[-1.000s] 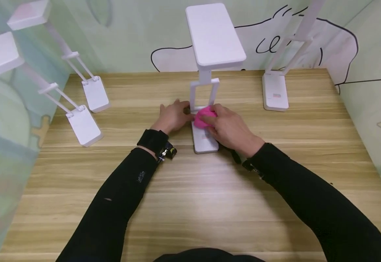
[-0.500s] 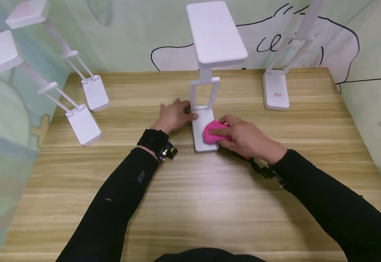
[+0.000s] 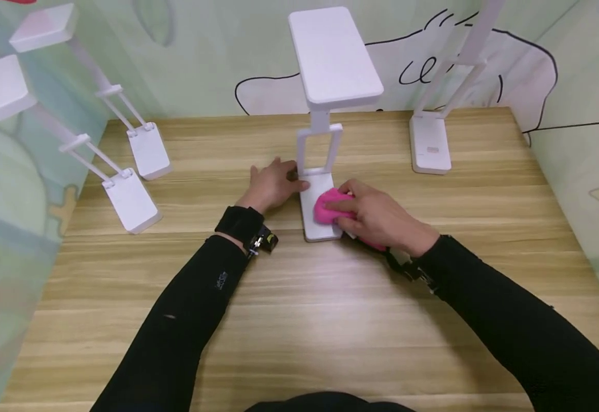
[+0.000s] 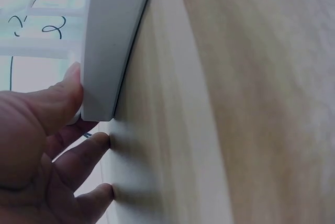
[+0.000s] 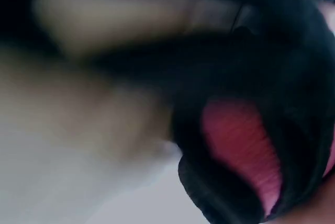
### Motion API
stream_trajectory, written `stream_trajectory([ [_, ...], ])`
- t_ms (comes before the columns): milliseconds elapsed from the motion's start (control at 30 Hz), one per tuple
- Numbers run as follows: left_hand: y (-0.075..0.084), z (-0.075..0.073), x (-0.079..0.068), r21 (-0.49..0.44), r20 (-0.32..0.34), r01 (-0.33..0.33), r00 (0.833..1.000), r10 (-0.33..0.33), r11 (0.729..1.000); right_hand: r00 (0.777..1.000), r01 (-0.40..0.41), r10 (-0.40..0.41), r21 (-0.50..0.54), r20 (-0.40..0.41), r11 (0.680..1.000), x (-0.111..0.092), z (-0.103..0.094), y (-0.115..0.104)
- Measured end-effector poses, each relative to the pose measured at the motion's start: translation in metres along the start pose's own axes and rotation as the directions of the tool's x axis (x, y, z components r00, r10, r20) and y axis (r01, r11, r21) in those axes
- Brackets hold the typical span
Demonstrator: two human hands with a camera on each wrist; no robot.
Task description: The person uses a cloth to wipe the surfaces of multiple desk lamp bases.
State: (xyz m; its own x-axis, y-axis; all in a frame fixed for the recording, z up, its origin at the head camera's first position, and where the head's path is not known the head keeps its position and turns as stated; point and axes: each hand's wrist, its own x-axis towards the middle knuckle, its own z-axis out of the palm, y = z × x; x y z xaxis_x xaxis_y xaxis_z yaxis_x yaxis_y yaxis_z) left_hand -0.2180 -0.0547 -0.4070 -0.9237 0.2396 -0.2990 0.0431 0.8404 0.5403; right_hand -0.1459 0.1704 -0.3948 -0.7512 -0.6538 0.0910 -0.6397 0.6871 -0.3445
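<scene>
A white desk lamp (image 3: pixel 336 63) stands upright in the middle of the table, its flat base (image 3: pixel 316 197) toward me. My left hand (image 3: pixel 273 184) grips the rear left corner of that base, thumb on top. In the left wrist view the thumb (image 4: pixel 65 98) lies against the base (image 4: pixel 110 51) while other fingertips touch the tabletop behind it. With my right hand (image 3: pixel 376 214) I hold a bunched pink cloth (image 3: pixel 332 207) against the front half of the base. Pink fabric (image 5: pixel 243 150) shows blurred between dark straps in the right wrist view.
Two similar white lamps stand at the left, one nearer (image 3: pixel 133 201) and one behind it (image 3: pixel 149 151). Another lamp (image 3: pixel 430 146) is at the back right. The wooden table (image 3: pixel 289 320) meets printed walls (image 3: pixel 196 63) at the back and sides.
My right hand has drawn the pink cloth from the rear of the lamp base toward its front end, then slightly left. The left hand keeps its hold on the lamp base.
</scene>
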Motion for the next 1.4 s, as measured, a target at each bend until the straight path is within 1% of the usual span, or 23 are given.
stream_trajectory([
  [67, 0.0, 0.001, 0.0, 0.004, 0.005, -0.002, 1.0, 0.002, 1.0, 0.996, -0.077, 0.074, -0.049, -0.047, 0.996, 0.014, 0.001, 0.006],
  [100, 0.0, 0.001, 0.0, 0.007, 0.006, -0.004, 1.0, 0.004, 1.0, 0.993, -0.095, 0.09, -0.074, -0.076, 0.993, 0.02, 0.003, 0.007],
  [167, 0.0, 0.001, 0.0, 0.013, 0.008, -0.006, 1.0, 0.006, 1.0, 0.99, -0.086, 0.071, -0.123, -0.123, 0.989, 0.027, 0.006, 0.005],
  [200, 0.0, 0.001, -0.001, 0.015, 0.008, -0.008, 1.0, 0.008, 1.0, 0.989, -0.058, 0.038, -0.14, -0.139, 0.988, 0.027, 0.007, 0.003],
  [233, 0.001, 0.001, -0.001, 0.014, 0.009, -0.009, 1.0, 0.009, 1.0, 0.99, -0.025, 0.003, -0.15, -0.143, 0.988, 0.024, 0.008, 0.0],
  [300, 0.002, 0.0, -0.001, 0.005, 0.003, -0.008, 1.0, 0.008, 1.0, 0.987, 0.07, -0.091, -0.156, -0.13, 0.985, 0.012, 0.008, -0.006],
  [400, 0.006, 0.0, -0.001, -0.004, -0.002, -0.005, 1.0, 0.005, 1.0, 0.978, 0.191, -0.201, -0.135, -0.063, 0.972, -0.015, 0.005, -0.013],
  [467, 0.008, 0.001, -0.001, -0.003, 0.0, -0.004, 1.0, 0.004, 1.0, 0.972, 0.23, -0.234, -0.13, -0.02, 0.965, -0.033, 0.001, -0.013],
  [500, 0.01, 0.001, -0.001, 0.002, 0.003, -0.004, 1.0, 0.004, 1.0, 0.971, 0.237, -0.239, -0.132, -0.003, 0.963, -0.041, 0.0, -0.012],
  [567, 0.012, 0.003, 0.0, 0.01, 0.009, -0.006, 1.0, 0.006, 1.0, 0.974, 0.228, -0.227, -0.145, 0.021, 0.963, -0.053, -0.002, -0.01],
  [667, 0.014, 0.003, 0.001, 0.015, 0.015, -0.007, 1.0, 0.007, 1.0, 0.983, 0.183, -0.184, -0.174, 0.009, 0.968, -0.063, -0.001, -0.011],
  [767, 0.015, 0.005, 0.001, 0.011, 0.011, -0.009, 1.0, 0.009, 1.0, 0.991, 0.119, -0.129, -0.173, -0.044, 0.978, -0.062, 0.002, -0.014],
  [900, 0.016, 0.007, 0.002, 0.006, 0.017, -0.019, 1.0, 0.019, 1.0, 0.992, 0.045, -0.061, -0.144, -0.112, 0.989, -0.06, 0.005, -0.017],
  [967, 0.017, 0.007, 0.001, 0.006, 0.012, -0.023, 1.0, 0.023, 1.0, 0.99, 0.016, -0.037, -0.154, -0.134, 0.988, -0.057, 0.007, -0.022],
  [1067, 0.016, 0.005, 0.0, 0.008, 0.0, -0.03, 1.0, 0.03, 1.0, 0.987, 0.003, -0.039, -0.227, -0.155, 0.974, -0.047, 0.012, -0.033],
  [1233, 0.01, 0.001, -0.002, 0.003, -0.014, -0.051, 0.999, 0.051, 0.999, 0.987, 0.024, -0.079, -0.359, -0.141, 0.933, -0.025, 0.024, -0.055],
  [1333, 0.006, 0.0, -0.003, 0.008, -0.013, -0.044, 0.999, 0.044, 0.999, 0.988, 0.027, -0.082, -0.381, -0.128, 0.924, -0.021, 0.027, -0.058],
  [1400, 0.005, -0.001, -0.003, 0.009, -0.004, -0.037, 0.999, 0.037, 0.999, 0.989, 0.008, -0.061, -0.371, -0.132, 0.928, -0.026, 0.027, -0.053],
])
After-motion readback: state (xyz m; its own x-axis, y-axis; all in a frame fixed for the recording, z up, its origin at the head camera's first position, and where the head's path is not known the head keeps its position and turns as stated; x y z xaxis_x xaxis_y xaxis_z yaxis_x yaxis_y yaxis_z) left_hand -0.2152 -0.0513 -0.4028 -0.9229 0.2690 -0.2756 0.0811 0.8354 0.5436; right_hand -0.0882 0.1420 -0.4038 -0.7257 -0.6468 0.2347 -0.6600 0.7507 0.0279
